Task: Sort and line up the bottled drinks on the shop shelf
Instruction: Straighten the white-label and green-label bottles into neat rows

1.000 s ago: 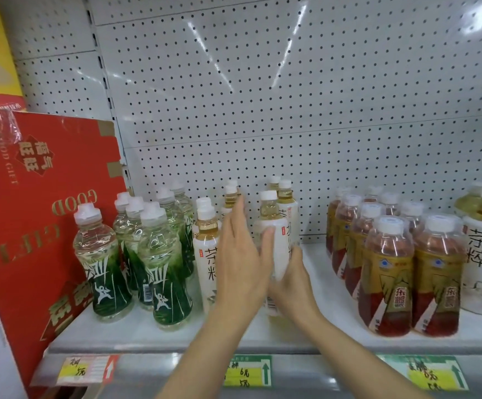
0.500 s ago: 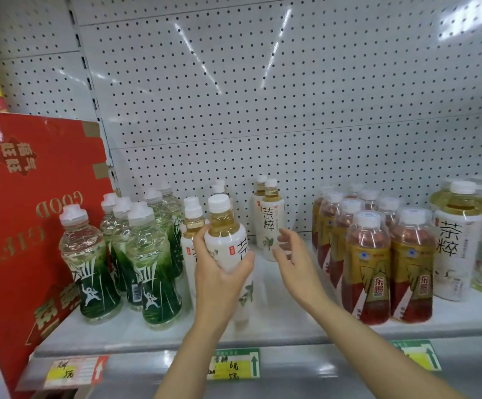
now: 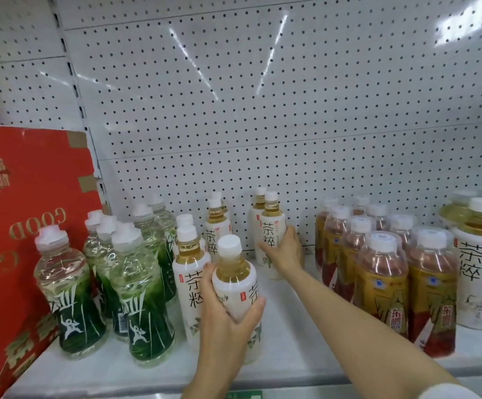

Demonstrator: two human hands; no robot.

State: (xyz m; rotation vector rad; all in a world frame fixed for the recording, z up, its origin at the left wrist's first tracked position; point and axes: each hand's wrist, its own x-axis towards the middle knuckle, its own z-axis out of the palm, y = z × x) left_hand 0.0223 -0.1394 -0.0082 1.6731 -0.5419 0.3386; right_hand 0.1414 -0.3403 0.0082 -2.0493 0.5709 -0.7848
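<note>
In left hand point(image 3: 228, 315): front tea bottle point(image 3: 235, 286).

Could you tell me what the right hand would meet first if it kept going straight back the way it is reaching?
The right hand already holds a white-label tea bottle. Pushed straight back, that bottle would likely meet the one close behind it, then the pegboard wall; depth is hard to judge.
</note>
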